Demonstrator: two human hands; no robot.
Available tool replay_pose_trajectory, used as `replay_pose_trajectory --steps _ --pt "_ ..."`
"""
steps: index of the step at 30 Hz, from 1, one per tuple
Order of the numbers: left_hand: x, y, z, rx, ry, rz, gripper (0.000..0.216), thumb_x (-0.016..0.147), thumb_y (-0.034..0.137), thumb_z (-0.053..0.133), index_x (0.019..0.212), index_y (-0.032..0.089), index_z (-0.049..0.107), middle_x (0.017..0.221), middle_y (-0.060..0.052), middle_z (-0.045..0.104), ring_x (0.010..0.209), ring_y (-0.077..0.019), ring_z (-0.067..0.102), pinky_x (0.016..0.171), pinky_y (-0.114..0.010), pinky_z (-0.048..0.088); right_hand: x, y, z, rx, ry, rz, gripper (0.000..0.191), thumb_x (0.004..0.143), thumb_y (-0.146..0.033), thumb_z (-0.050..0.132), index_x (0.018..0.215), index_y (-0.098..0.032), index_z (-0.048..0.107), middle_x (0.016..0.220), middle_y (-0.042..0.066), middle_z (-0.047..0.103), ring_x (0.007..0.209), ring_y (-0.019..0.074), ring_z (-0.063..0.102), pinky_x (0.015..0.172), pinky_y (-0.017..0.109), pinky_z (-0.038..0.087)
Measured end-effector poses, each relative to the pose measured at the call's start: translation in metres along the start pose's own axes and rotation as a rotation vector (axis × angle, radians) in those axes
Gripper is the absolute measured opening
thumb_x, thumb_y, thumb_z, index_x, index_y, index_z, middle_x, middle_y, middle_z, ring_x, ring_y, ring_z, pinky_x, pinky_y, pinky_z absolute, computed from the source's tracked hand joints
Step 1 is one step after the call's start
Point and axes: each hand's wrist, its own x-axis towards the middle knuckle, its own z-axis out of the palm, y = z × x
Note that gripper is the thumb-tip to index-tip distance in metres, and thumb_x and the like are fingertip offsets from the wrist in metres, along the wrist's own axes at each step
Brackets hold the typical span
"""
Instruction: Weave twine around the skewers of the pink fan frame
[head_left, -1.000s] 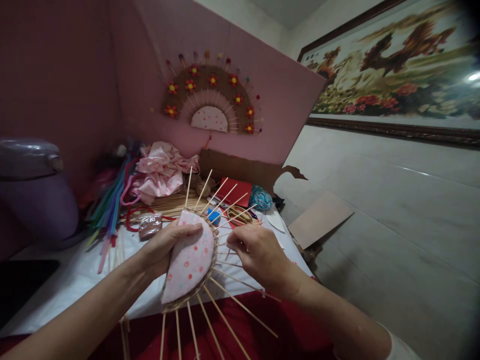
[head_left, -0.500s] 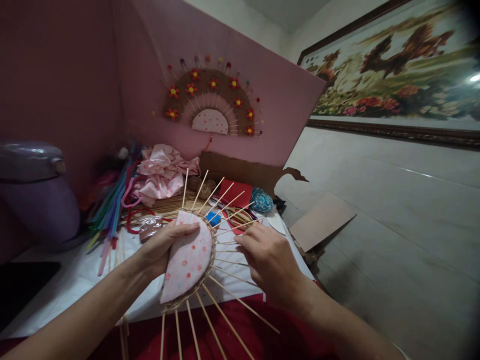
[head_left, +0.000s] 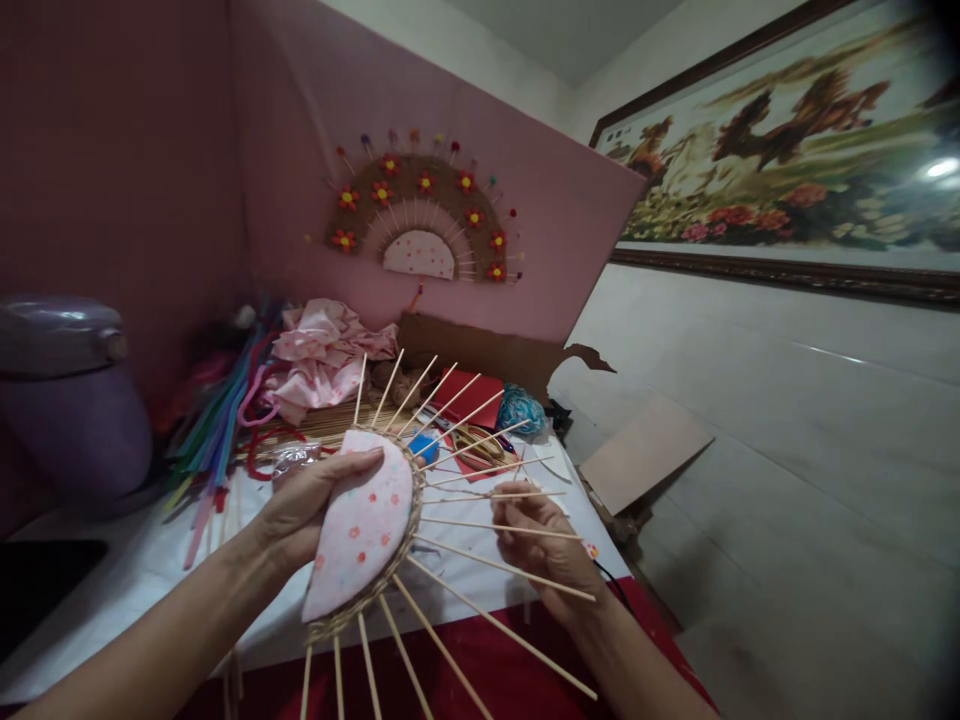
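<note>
My left hand point(head_left: 319, 500) is closed on a half-round, fabric-covered panel point(head_left: 367, 530), white-pink with small red flowers, its thumb lying on the front face. Thin wooden sticks point(head_left: 495, 625) fan out from the curved edge, where a braided twine border point(head_left: 416, 500) runs. A strand of twine point(head_left: 461, 492) stretches from that border to my right hand point(head_left: 536, 540), whose fingers pinch it. Several sticks pass in front of the right hand and partly cover it.
On the pink board point(head_left: 555, 230) hangs a finished-looking half-round piece with red flowers point(head_left: 425, 182). Behind my hands lie pink cloth point(head_left: 322, 350), pipe cleaners point(head_left: 225, 430), blue yarn point(head_left: 523, 410), scissors point(head_left: 480, 447) and red paper point(head_left: 472, 395). A purple flask point(head_left: 71, 410) stands left.
My right hand has gone from in front of the sticks to behind them, moving slightly right and down, with the twine drawn out. The panel has shifted slightly left and down.
</note>
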Motion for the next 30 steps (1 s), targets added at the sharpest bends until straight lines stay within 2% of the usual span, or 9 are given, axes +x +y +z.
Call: replay_pose_trajectory --steps 4,8,11,15,18,20,24,28,30 --pt "0.002 -0.003 0.001 -0.015 -0.011 -0.062 0.009 0.073 0.007 0.055 0.071 0.005 0.063 0.060 -0.014 0.069 0.051 -0.0217 0.065 0.052 -0.031 0.055 0.004 0.012 0.028 0.257 -0.226 0.026 0.027 0.060 -0.015 0.073 0.082 -0.023 0.060 0.069 -0.003 0.060 0.053 0.0047 0.049 0.046 0.015 0.033" --pt "0.002 -0.003 0.000 -0.033 -0.018 -0.087 0.008 0.073 0.006 0.055 0.072 0.004 0.063 0.061 -0.014 0.070 0.052 -0.0214 0.066 0.054 -0.030 0.055 0.007 0.023 0.035 0.316 -0.240 -0.009 0.025 0.062 -0.012 0.070 0.082 -0.024 0.062 0.057 -0.005 0.058 0.048 0.0043 0.047 0.046 0.014 0.035" --pt "0.003 -0.003 -0.002 -0.054 -0.047 -0.117 0.010 0.074 0.008 0.055 0.074 0.004 0.063 0.064 -0.015 0.070 0.056 -0.0221 0.067 0.059 -0.031 0.055 0.009 0.027 0.036 0.234 -0.272 -0.037 0.034 0.064 -0.017 0.070 0.095 -0.025 0.061 0.052 -0.005 0.057 0.040 0.0051 0.045 0.036 0.014 0.029" --pt "0.006 -0.006 -0.004 -0.040 -0.096 -0.166 0.012 0.075 0.011 0.055 0.076 0.003 0.063 0.063 -0.016 0.069 0.059 -0.0235 0.067 0.062 -0.033 0.055 0.007 0.028 0.041 0.029 -0.347 -0.046 0.040 0.070 -0.028 0.067 0.108 -0.018 0.057 0.057 0.000 0.063 0.034 0.0065 0.048 0.030 0.015 0.027" --pt "0.006 -0.009 -0.003 -0.033 -0.131 -0.202 0.014 0.076 0.013 0.054 0.079 0.002 0.062 0.062 -0.016 0.069 0.059 -0.0234 0.067 0.063 -0.033 0.054 0.003 0.031 0.047 -0.067 -0.386 -0.110 0.035 0.073 -0.032 0.063 0.104 -0.018 0.060 0.059 0.002 0.064 0.037 0.0095 0.054 0.032 0.017 0.031" --pt "0.006 -0.011 -0.002 -0.026 -0.150 -0.208 0.014 0.077 0.013 0.053 0.081 0.002 0.061 0.064 -0.015 0.070 0.061 -0.0233 0.067 0.065 -0.033 0.054 0.000 0.037 0.050 -0.083 -0.298 -0.204 0.026 0.071 -0.030 0.066 0.094 -0.019 0.064 0.055 0.000 0.062 0.040 0.0111 0.055 0.034 0.019 0.035" --pt "0.002 -0.015 0.002 0.007 -0.175 -0.190 0.012 0.076 0.013 0.054 0.082 0.005 0.061 0.067 -0.014 0.070 0.066 -0.0237 0.068 0.070 -0.033 0.052 -0.006 0.052 0.055 -0.077 -0.014 -0.323 0.012 0.066 -0.025 0.070 0.076 -0.020 0.068 0.056 0.001 0.064 0.045 0.0133 0.057 0.039 0.022 0.042" --pt "-0.008 -0.015 0.010 0.019 -0.194 -0.176 0.013 0.076 0.013 0.053 0.082 0.006 0.062 0.070 -0.015 0.071 0.072 -0.0253 0.068 0.071 -0.031 0.052 -0.012 0.058 0.058 -0.016 0.114 -0.309 0.012 0.060 -0.021 0.074 0.071 -0.018 0.070 0.071 0.004 0.069 0.061 0.0164 0.062 0.056 0.026 0.050" --pt "-0.012 -0.014 0.015 0.007 -0.215 -0.188 0.014 0.077 0.012 0.051 0.084 0.005 0.062 0.072 -0.016 0.071 0.077 -0.0262 0.067 0.073 -0.032 0.051 -0.014 0.058 0.061 0.040 0.135 -0.245 0.011 0.061 -0.021 0.073 0.071 -0.017 0.070 0.065 0.004 0.068 0.053 0.0142 0.059 0.048 0.024 0.047"
